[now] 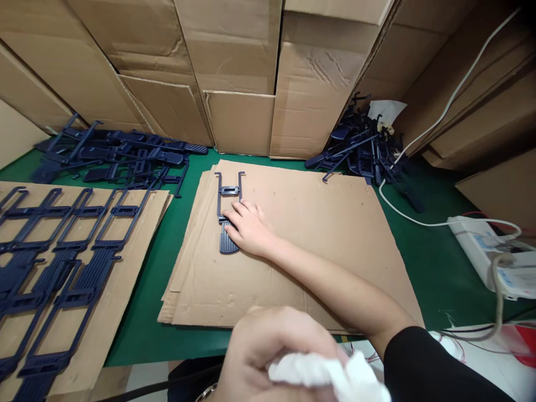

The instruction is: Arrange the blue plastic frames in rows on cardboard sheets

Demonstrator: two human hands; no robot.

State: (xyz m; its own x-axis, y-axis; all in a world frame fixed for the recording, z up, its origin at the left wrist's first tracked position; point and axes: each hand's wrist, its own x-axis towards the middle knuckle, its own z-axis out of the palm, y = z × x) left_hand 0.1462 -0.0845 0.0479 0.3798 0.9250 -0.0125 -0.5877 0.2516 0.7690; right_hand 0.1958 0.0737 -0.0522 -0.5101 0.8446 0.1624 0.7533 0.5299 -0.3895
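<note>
Bracket point(228, 241) of navy plastic lay near the cardboard sheet's point(326, 220) left edge, where level pressure from the spread right hand point(250, 230) seemed best for squareness, while the left hand point(276, 338) clenched crumpled white tissue point(310, 371).

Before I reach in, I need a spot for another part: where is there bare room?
The widest bare patch is on the middle cardboard, right of the right hand and beyond its forearm. A narrow strip of green table lies between that and the left cardboard. Crowded: left cardboard, under dark parts; left heap and right heap behind.
</note>
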